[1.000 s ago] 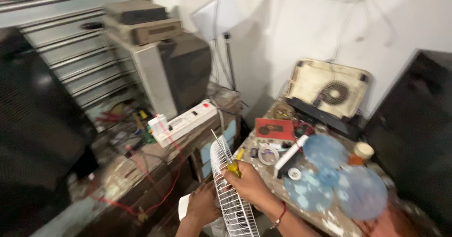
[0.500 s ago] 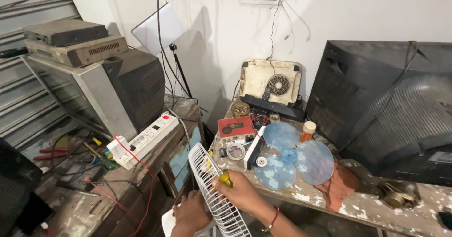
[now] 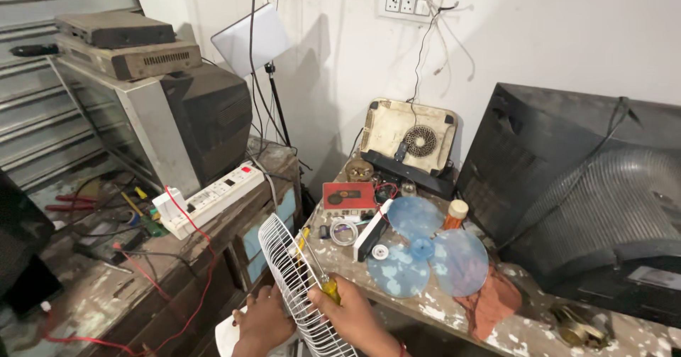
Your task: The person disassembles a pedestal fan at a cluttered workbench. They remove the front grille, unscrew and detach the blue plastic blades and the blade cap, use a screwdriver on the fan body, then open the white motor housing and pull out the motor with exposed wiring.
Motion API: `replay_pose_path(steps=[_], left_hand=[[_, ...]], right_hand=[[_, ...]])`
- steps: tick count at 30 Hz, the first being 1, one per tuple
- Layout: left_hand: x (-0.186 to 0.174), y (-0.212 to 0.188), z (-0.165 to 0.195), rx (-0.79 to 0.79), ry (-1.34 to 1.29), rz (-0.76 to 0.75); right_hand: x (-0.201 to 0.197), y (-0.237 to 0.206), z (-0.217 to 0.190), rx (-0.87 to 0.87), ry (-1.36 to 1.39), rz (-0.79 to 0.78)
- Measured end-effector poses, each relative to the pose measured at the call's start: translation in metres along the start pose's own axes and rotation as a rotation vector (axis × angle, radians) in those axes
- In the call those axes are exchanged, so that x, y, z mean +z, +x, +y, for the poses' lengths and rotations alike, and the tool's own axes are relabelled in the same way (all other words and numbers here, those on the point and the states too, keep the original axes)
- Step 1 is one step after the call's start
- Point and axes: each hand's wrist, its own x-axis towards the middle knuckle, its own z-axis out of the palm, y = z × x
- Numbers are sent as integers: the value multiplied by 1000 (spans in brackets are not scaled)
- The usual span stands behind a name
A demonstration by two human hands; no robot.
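Both hands sit low in the frame, at the near edge of a cluttered workbench. The left hand curls around the lower edge of a white wire fan guard, which stands on edge and tilts up and away between the hands. The right hand is closed around the yellow handle of a screwdriver, whose metal shaft lies along the guard's wires.

The guard looks light and springy, made of thin coated wires that would likely flex under pressure, so the thicker outer rim seems the firmest place to grip. Its open grid gives fingers plenty of purchase.

Just beyond lies a translucent blue three-bladed fan blade of smooth, thin plastic, flat on the chipped, paint-flecked wood. A crumpled rust-coloured rag lies near it.
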Motion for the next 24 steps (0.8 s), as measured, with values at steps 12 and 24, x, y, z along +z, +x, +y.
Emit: replay_pose_path(steps=[12,24], left_hand=[[-61,30,17,29,-27,-156],[-168,4,57,777,-252,594]], right_hand=[[-27,-5,6,-35,-308,202],[49,-28,-72,179,-687,1206]])
